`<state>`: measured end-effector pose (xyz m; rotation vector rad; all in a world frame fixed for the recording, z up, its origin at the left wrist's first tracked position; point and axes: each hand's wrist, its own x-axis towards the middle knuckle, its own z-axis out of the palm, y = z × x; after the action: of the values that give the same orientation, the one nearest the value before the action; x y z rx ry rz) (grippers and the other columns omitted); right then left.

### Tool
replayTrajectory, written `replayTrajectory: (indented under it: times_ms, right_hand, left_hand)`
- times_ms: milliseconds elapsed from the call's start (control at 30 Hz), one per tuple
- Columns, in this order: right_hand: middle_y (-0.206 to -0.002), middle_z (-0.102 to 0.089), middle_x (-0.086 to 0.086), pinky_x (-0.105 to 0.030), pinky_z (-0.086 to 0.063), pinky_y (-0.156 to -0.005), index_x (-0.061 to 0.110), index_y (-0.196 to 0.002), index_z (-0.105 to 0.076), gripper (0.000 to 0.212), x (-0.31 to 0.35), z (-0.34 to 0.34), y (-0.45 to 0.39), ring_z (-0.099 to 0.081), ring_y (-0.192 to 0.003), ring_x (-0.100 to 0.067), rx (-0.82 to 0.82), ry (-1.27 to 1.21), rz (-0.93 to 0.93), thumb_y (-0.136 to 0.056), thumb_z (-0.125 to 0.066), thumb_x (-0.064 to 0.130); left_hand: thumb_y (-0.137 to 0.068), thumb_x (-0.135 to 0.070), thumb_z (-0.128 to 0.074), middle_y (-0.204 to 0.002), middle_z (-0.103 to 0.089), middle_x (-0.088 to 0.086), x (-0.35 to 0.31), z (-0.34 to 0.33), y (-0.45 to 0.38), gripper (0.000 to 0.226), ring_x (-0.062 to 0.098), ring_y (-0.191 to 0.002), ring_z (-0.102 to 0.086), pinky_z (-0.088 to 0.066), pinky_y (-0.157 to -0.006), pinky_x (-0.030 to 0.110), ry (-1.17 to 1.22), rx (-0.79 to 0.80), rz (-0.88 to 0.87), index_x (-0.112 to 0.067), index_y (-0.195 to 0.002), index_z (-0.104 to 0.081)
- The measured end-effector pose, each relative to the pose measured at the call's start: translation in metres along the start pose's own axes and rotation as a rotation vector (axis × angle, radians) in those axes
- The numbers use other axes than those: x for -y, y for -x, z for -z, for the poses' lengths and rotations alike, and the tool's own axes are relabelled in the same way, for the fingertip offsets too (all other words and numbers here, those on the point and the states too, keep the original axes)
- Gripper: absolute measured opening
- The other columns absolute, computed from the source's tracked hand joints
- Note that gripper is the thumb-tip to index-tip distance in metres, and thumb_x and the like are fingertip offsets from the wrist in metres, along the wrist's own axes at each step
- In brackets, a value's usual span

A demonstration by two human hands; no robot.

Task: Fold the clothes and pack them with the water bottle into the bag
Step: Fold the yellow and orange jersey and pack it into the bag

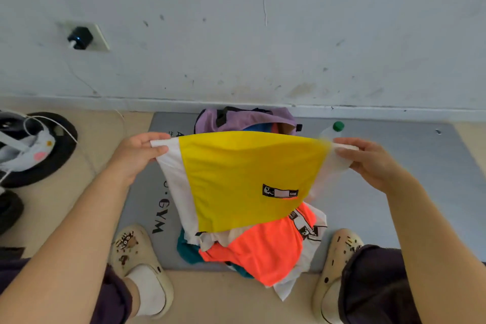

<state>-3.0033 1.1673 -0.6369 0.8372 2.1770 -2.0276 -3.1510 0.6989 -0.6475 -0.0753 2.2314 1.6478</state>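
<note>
While both hands pinch its white side edges, the yellow shirt [249,179] hangs stretched between left hand [139,155] and right hand [368,163]. Below them lies the orange garment pile [263,250] on a grey mat [394,192]. Beyond them sit the purple bag [244,118] and, above the right hand, the water bottle [332,130].

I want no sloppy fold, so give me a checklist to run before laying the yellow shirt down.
1. Left hand pinches the yellow shirt by its white edge: ok.
2. Right hand pinches the opposite edge: ok.
3. Shirt spread flat between the hands: ok.
4. Grey mat under the shirt free: not ok, the orange garment and others are heaped there.
5. Purple bag open: ok.
6. Water bottle upright or lying: cannot tell.
</note>
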Motion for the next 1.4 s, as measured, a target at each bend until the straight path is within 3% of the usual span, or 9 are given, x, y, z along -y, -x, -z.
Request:
replayTrajectory:
  times_ms: [167, 300, 433, 600, 700, 833, 1100, 1267, 1400]
  right_hand:
    - [-0.111, -0.07, -0.016, -0.042, -0.05, -0.096, 0.009, -0.111, -0.071, 0.023, 0.044, 0.009, 0.029, -0.063, -0.101, -0.025, -0.098, 0.12, 0.17, -0.089, -0.066, 0.008]
    - [-0.101, -0.072, -0.008, -0.039, -0.05, -0.09, 0.015, -0.1, -0.075, 0.014, 0.059, 0.006, 0.051, -0.062, -0.093, -0.017, -0.216, 0.131, 0.275, -0.089, -0.067, 0.012]
    - [-0.097, -0.071, -0.002, -0.025, -0.045, -0.077, 0.012, -0.103, -0.076, 0.019, 0.064, 0.006, 0.063, -0.059, -0.084, -0.01, -0.227, 0.144, 0.346, -0.087, -0.068, 0.006]
    - [-0.096, -0.07, 0.0, -0.018, -0.049, -0.067, 0.022, -0.1, -0.075, 0.021, 0.076, 0.017, 0.073, -0.06, -0.081, -0.009, -0.147, -0.029, 0.344, -0.087, -0.067, 0.007]
    - [-0.102, -0.072, 0.001, -0.02, -0.055, -0.077, 0.022, -0.103, -0.076, 0.024, 0.08, 0.028, 0.076, -0.065, -0.089, -0.009, -0.096, -0.087, 0.335, -0.086, -0.068, 0.007]
    - [-0.098, -0.071, 0.005, -0.018, -0.045, -0.083, 0.03, -0.1, -0.075, 0.025, 0.071, 0.031, 0.076, -0.062, -0.088, -0.002, -0.234, 0.264, 0.361, -0.084, -0.074, 0.011]
    - [-0.075, -0.058, -0.003, -0.025, -0.037, -0.066, 0.014, -0.083, -0.075, 0.008, 0.052, 0.025, 0.069, -0.054, -0.07, -0.019, -0.404, 0.6, 0.381, -0.08, -0.079, 0.02]
    - [-0.104, -0.069, 0.004, -0.017, -0.044, -0.075, 0.014, -0.078, -0.067, 0.01, 0.042, 0.027, 0.071, -0.061, -0.088, -0.011, -0.224, 0.324, 0.375, -0.084, -0.074, 0.015]
    - [-0.073, -0.057, -0.001, -0.026, -0.038, -0.063, 0.022, -0.07, -0.058, 0.024, 0.036, 0.024, 0.073, -0.048, -0.069, -0.015, -0.074, 0.077, 0.331, -0.093, -0.062, 0.015]
  left_hand:
    - [-0.087, -0.008, -0.07, -0.107, -0.071, 0.014, -0.038, 0.021, 0.016, 0.028, 0.02, -0.09, -0.064, -0.053, -0.095, 0.041, -0.24, -0.077, -0.134, -0.026, -0.108, -0.073]
    - [-0.088, -0.015, -0.071, -0.099, -0.074, -0.012, -0.05, 0.032, 0.038, 0.029, 0.008, -0.091, -0.068, -0.054, -0.074, 0.02, -0.252, -0.032, -0.18, -0.044, -0.094, -0.075]
    - [-0.087, -0.017, -0.069, -0.107, -0.075, -0.001, -0.052, 0.033, 0.053, 0.02, 0.014, -0.098, -0.069, -0.055, -0.083, 0.03, 0.048, 0.011, -0.131, -0.032, -0.096, -0.079]
    - [-0.087, 0.0, -0.064, -0.098, -0.076, -0.001, -0.068, 0.033, 0.063, 0.029, 0.011, -0.091, -0.07, -0.057, -0.077, 0.02, 0.358, -0.045, -0.207, -0.019, -0.106, -0.072]
    - [-0.087, 0.001, -0.066, -0.085, -0.076, -0.01, -0.075, 0.034, 0.068, 0.029, 0.001, -0.079, -0.07, -0.054, -0.069, 0.012, 0.21, -0.146, -0.245, -0.019, -0.106, -0.071]
    - [-0.088, -0.004, -0.069, -0.089, -0.073, -0.004, -0.071, 0.032, 0.07, 0.026, -0.007, -0.068, -0.066, -0.048, -0.064, 0.005, -0.032, -0.231, -0.269, -0.019, -0.109, -0.071]
    - [-0.09, -0.016, -0.068, -0.093, -0.071, 0.003, -0.047, 0.027, 0.068, 0.011, 0.018, -0.085, -0.061, -0.042, -0.068, 0.021, -0.446, -0.362, -0.267, -0.014, -0.099, -0.075]
    - [-0.094, -0.019, -0.062, -0.101, -0.065, -0.003, -0.041, 0.026, 0.063, 0.01, 0.016, -0.096, -0.057, -0.04, -0.077, 0.028, -0.269, -0.335, -0.246, -0.023, -0.097, -0.07]
    - [-0.098, -0.019, -0.056, -0.095, -0.065, -0.001, -0.045, 0.024, 0.065, 0.014, 0.015, -0.093, -0.059, -0.045, -0.085, 0.034, 0.036, -0.262, -0.211, -0.026, -0.091, -0.066]
